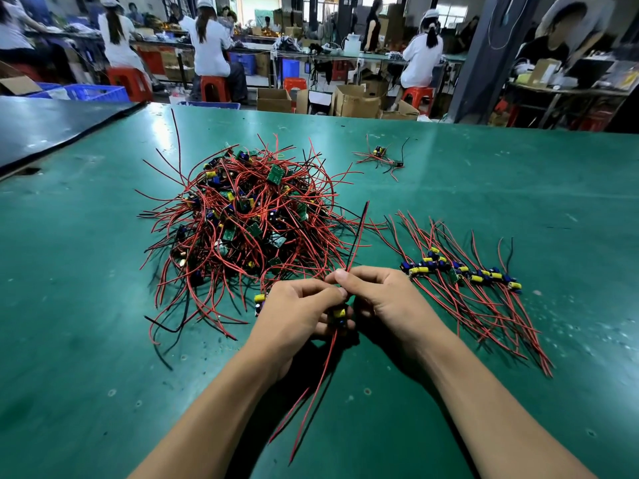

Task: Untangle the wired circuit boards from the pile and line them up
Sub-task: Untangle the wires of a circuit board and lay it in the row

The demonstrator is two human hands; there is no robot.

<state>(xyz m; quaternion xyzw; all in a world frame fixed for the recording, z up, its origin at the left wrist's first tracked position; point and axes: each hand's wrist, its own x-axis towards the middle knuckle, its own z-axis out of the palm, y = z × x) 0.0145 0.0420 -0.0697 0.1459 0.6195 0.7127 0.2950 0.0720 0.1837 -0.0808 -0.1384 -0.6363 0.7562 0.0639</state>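
Gripping one small circuit board, yellow capacitor up, in the curled fingers of the left hand; pinching its upper red and black leads between thumb and forefinger of the right hand, knuckles nearly touching the left. Held so, most likely, to draw the leads straight and free of the tangle before laying the board down; lower leads trailing toward the body between the forearms. Both wrists low over the green table, forearms converging from the near edge, palms turned inward. Just beside the left hand, a second board at the fringe of the heap. Beyond and to the left, the main pile of boards and red wire, heaped and knotted, much left to sort. To the right, near the right hand, the finished row: boards side by side in a line, leads fanned out away from and toward the near edge, presumably for easy counting. Farther off, well apart, a small stray cluster.
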